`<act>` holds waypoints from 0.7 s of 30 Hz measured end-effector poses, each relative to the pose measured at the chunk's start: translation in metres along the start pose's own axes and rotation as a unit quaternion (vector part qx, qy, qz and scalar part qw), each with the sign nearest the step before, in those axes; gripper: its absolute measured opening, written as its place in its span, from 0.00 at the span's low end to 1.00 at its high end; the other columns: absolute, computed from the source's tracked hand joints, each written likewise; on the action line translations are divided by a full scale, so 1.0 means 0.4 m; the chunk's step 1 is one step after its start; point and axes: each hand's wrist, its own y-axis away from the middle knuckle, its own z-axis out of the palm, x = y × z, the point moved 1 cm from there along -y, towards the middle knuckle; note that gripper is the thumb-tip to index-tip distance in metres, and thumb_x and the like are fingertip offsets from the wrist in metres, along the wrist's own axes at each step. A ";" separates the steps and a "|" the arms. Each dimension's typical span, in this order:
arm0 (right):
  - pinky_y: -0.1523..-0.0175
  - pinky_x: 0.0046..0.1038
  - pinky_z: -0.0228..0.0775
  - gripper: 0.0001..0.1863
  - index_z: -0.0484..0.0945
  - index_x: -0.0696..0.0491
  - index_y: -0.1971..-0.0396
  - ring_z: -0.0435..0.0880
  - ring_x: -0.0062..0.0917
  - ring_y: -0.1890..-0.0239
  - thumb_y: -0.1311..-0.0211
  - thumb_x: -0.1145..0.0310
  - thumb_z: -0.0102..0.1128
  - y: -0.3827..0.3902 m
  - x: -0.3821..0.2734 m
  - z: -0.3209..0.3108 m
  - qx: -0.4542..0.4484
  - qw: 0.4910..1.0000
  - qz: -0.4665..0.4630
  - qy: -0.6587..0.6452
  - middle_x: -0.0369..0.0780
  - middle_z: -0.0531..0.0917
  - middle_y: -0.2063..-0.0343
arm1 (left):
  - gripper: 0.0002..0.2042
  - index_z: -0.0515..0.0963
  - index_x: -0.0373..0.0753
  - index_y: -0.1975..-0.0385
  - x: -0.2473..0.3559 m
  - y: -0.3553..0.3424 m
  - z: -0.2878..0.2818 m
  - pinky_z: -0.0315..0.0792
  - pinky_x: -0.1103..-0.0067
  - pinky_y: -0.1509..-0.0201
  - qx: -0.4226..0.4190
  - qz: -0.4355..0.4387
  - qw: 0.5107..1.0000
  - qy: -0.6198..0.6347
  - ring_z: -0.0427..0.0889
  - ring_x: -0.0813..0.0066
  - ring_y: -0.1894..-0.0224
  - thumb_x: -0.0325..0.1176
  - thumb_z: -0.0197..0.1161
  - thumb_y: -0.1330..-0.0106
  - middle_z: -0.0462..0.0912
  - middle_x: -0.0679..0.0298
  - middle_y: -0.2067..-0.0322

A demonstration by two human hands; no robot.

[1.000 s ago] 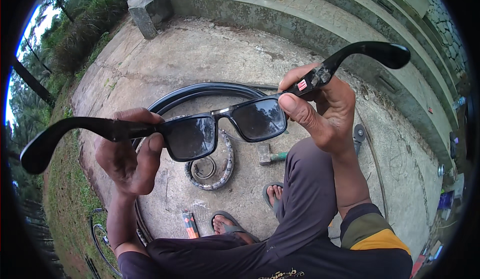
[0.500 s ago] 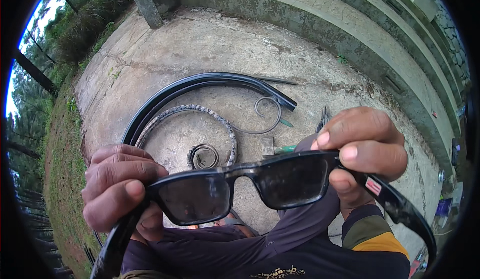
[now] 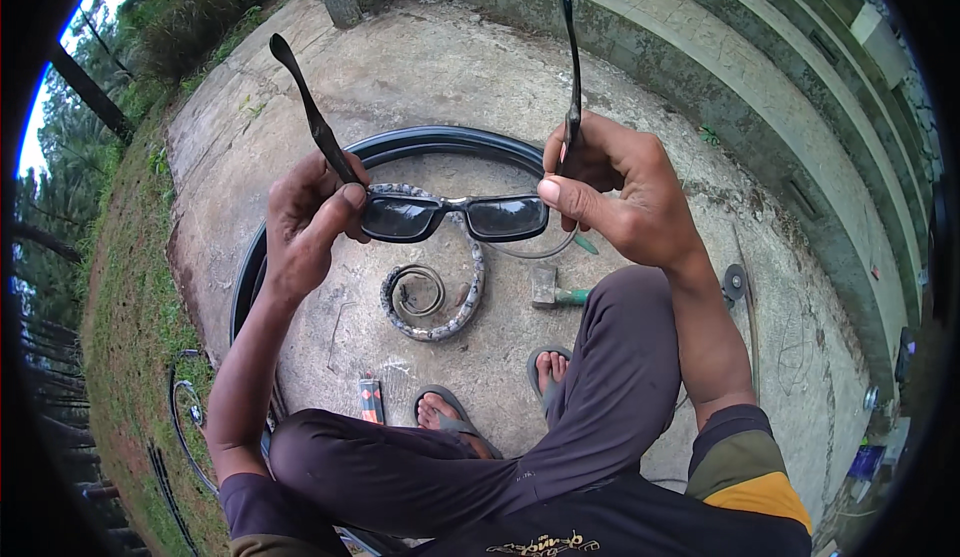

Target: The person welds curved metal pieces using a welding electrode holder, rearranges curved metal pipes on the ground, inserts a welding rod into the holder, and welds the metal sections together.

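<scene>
A pair of black sunglasses [image 3: 505, 219] with dark lenses is held out in front of me, over the concrete. My left hand [image 3: 310, 222] pinches its left hinge end between thumb and fingers. At the opposite hinge, my right hand [image 3: 625, 197] grips in the same way. Both temple arms are unfolded and point away from me. Below and partly behind the glasses lies a mottled grey-and-black rod [image 3: 470, 302] curled into a spiral. Behind the hands curves a thick bundle of black tubing [image 3: 430, 139].
A hammer [image 3: 545, 287] with a green handle rests on the concrete by my right knee. Near my left foot is an orange-and-black box [image 3: 371, 400]. A grey disc [image 3: 735, 282] lies beyond my right forearm. Concrete steps [image 3: 640, 52] rise at the far right; grass [image 3: 140, 357] borders the left.
Both hands have moved the sunglasses away from my head, farther forward. The temple arms, which pointed toward me, now point away. My forearms, knees and feet have come into view.
</scene>
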 end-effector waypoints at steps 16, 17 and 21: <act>0.54 0.33 0.78 0.15 0.75 0.59 0.45 0.87 0.40 0.55 0.30 0.79 0.54 0.205 0.015 0.128 -0.177 0.984 0.001 -0.016 0.49 0.83 0.57 | 0.15 0.81 0.27 0.50 0.104 0.490 0.213 0.80 0.76 0.55 -0.034 -0.222 0.966 0.130 0.88 0.69 0.65 0.34 0.64 0.28 0.86 0.53 0.64; 0.47 0.32 0.77 0.16 0.77 0.59 0.44 0.86 0.39 0.51 0.27 0.70 0.56 0.216 0.035 0.141 -0.213 0.976 0.019 -0.052 0.49 0.83 0.48 | 0.14 0.81 0.27 0.51 0.106 0.513 0.236 0.80 0.78 0.56 -0.016 -0.282 0.943 0.177 0.87 0.71 0.66 0.33 0.64 0.28 0.86 0.53 0.63; 0.39 0.36 0.73 0.33 0.75 0.56 0.37 0.81 0.41 0.42 0.29 0.44 0.54 0.192 0.033 0.094 -0.293 0.924 0.034 -0.243 0.54 0.75 0.38 | 0.13 0.81 0.27 0.50 0.115 0.545 0.272 0.81 0.82 0.59 0.031 -0.365 0.897 0.250 0.86 0.75 0.64 0.30 0.63 0.27 0.85 0.57 0.58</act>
